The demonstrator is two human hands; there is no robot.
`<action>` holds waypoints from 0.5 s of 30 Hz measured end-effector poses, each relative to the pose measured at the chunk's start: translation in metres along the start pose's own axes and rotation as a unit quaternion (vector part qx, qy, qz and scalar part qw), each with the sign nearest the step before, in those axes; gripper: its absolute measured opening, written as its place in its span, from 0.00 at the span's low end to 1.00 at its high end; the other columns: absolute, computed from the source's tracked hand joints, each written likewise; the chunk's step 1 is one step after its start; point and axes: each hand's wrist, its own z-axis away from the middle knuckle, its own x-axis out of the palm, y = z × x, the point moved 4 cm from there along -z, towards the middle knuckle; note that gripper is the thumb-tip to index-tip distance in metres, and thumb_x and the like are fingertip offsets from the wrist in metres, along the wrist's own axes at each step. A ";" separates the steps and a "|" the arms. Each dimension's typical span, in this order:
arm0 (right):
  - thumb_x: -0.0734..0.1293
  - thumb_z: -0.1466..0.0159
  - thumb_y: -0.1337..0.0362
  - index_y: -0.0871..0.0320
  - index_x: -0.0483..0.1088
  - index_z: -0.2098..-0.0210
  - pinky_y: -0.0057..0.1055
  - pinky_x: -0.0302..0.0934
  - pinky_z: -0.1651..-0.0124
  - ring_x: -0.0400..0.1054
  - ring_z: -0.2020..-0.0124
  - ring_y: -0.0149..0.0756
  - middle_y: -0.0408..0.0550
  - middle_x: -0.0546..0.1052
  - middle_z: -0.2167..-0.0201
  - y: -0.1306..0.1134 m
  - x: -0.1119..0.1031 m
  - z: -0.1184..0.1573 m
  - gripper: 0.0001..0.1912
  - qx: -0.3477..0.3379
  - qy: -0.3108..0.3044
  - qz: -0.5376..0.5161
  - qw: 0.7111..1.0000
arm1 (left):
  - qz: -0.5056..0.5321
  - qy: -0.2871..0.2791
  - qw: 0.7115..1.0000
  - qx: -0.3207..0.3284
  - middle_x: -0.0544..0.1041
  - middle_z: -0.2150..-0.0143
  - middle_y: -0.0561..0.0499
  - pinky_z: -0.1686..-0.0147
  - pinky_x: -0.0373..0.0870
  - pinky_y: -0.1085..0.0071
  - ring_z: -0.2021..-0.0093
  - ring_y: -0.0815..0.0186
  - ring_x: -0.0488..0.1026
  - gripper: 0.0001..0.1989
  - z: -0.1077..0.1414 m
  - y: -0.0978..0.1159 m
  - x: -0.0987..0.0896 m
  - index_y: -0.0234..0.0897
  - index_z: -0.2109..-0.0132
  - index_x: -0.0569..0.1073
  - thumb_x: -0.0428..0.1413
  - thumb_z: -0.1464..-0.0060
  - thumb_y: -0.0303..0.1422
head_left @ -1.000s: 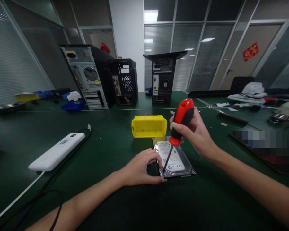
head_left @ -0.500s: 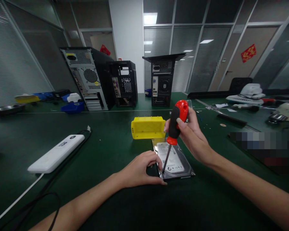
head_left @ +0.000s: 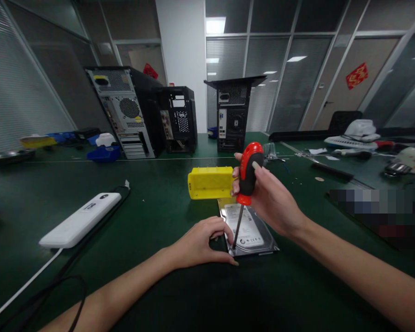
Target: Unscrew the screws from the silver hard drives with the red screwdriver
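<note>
Red screwdriver (head_left: 249, 173), one hard drive (head_left: 251, 230), two hands (head_left: 205, 240) (head_left: 278, 203)

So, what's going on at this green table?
A person is working with both hands on a hard drive lying on the green table. The right hand holds a red-and-black screwdriver, its tip down at the drive's near left corner. The left hand rests beside that corner, touching the drive. A yellow bin sits just beyond it, with computer cases farther back.
</note>
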 end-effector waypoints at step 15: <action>0.67 0.38 0.56 0.55 0.63 0.61 0.26 0.62 0.64 0.64 0.71 0.26 0.41 0.69 0.67 0.000 0.003 0.000 0.12 -0.022 0.029 0.031 0.999 | 0.012 -0.009 1.000 -0.015 0.70 0.63 0.53 0.66 0.61 0.76 0.66 0.68 0.64 0.16 0.000 0.000 0.000 0.35 0.62 0.73 0.66 0.54 0.38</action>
